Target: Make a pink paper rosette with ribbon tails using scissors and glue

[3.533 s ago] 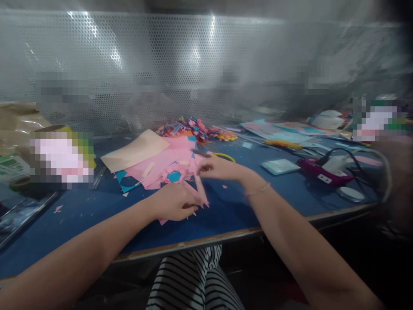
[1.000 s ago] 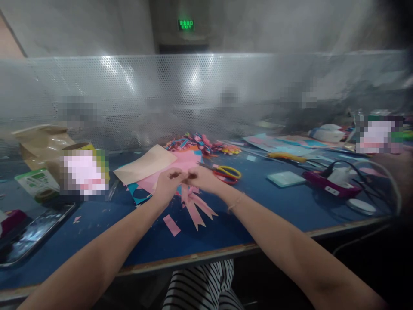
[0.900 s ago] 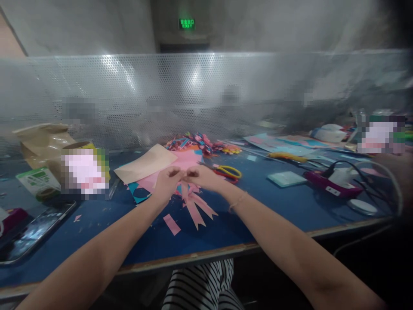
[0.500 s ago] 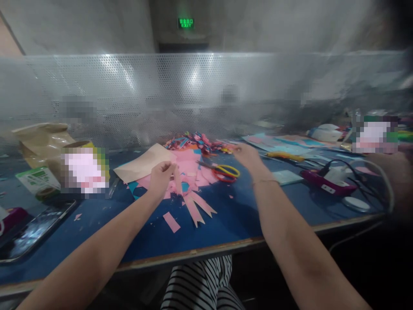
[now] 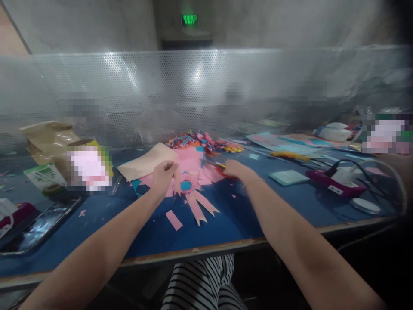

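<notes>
Between the pinched fingertips of my left hand (image 5: 162,177) hangs a narrow pale-pink paper strip (image 5: 177,184). My right hand (image 5: 239,170) is closed over the handles of the scissors (image 5: 220,167), which lie low over the table with their blades pointing left. The fingers hide most of the red and yellow handles. Pink paper sheets (image 5: 190,161) and scraps lie under and behind my left hand. In front of them are strips with notched ends (image 5: 197,206) and a small pink rectangle (image 5: 174,220).
A beige sheet (image 5: 146,161) lies left of the pink paper, with a pile of coloured paper pieces (image 5: 201,141) behind. Further right are a yellow-handled tool (image 5: 287,155), a pale-blue pad (image 5: 288,177) and a purple power strip (image 5: 335,184). A phone (image 5: 41,226) lies at the left.
My right hand has come down and left from behind the scissors onto their handles. The left hand keeps its pinch on the paper strip. The camera view has shifted slightly.
</notes>
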